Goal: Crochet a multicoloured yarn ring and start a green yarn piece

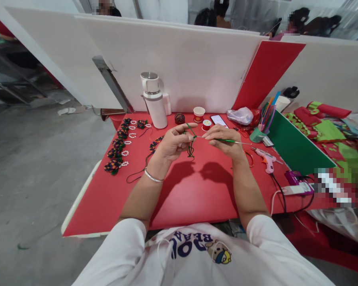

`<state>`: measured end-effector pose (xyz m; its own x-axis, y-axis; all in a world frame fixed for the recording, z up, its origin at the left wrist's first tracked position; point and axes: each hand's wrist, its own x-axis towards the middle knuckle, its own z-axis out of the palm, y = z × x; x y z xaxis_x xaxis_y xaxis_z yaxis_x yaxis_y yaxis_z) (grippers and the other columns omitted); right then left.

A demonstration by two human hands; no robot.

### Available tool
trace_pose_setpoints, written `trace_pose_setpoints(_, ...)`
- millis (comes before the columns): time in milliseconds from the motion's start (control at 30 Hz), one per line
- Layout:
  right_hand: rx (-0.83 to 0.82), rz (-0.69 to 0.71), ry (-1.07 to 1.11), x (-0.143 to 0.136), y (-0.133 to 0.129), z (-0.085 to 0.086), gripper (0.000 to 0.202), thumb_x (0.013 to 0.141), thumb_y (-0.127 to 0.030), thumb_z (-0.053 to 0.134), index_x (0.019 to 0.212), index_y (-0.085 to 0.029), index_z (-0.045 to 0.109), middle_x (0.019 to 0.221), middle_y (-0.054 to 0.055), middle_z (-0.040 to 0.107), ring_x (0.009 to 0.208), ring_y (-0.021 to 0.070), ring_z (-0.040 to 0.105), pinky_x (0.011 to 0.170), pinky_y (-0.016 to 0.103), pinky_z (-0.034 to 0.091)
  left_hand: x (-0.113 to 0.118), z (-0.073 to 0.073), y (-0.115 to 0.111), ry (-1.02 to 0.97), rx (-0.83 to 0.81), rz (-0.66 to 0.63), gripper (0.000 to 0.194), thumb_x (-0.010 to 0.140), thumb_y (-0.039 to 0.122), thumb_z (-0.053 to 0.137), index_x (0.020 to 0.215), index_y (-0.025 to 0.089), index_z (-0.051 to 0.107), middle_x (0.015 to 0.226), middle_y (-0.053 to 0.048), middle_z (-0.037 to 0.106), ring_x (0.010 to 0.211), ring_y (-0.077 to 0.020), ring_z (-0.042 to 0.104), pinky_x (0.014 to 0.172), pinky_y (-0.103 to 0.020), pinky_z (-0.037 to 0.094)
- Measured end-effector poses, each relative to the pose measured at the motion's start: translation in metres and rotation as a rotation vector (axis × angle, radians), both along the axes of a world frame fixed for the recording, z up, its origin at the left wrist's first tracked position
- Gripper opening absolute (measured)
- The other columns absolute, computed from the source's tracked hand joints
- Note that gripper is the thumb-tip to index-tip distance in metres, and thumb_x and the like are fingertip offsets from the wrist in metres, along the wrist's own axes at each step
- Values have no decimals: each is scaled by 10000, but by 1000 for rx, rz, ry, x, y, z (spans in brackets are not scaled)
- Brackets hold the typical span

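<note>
Yarn [190,151] is pinched in the half-curled left hand [173,143] and the hook [228,141] is gripped in the bent right hand [225,139], probably so tension's kept steady.

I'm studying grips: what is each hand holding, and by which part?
The right hand holds a thin green-handled tool around its middle. The left hand pinches green yarn close to the tool's tip.
</note>
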<state>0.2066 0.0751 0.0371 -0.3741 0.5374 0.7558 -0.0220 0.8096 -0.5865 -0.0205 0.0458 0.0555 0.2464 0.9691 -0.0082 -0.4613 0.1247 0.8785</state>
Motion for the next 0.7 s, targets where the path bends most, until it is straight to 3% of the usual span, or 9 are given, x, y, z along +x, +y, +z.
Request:
trace_pose_setpoints(200, -189, 28, 166, -24, 2, -16, 336, 867, -623, 819, 924, -295, 866, 959, 56, 842, 889, 208, 784, 828, 409, 670, 13, -4, -4, 34, 90, 55, 525, 545, 150, 905, 1062, 153, 816, 606, 58, 605, 434, -36, 396, 432, -210, 217)
trace_pose_setpoints(367, -93, -107, 146, -38, 0, -19, 246, 913, -567, 799, 973, -337, 862, 1036, 40, 847, 999, 210, 789, 945, 439, 654, 20, -7, -5, 16, 134, 146, 562, 529, 196, 977, 1065, 156, 813, 625, 59, 605, 456, -39, 416, 426, -204, 252)
trace_pose_setpoints(533, -14, -126, 141, -34, -2, -16, 169, 949, -502, 780, 1011, -364, 855, 1017, 28, 842, 1004, 208, 772, 958, 447, 634, 18, -7, -3, 8, 154, 145, 566, 538, 261, 1020, 1060, 173, 822, 698, 26, 663, 462, -41, 432, 406, -210, 248)
trace_pose_setpoints(700, -32, -163, 120, -37, -6, -15, 198, 969, -508, 750, 1000, -343, 856, 997, 38, 828, 993, 215, 753, 969, 461, 611, 18, -9, -1, 30, 204, 194, 535, 515, 282, 1045, 993, 170, 835, 644, 18, 654, 483, -53, 436, 424, -207, 263)
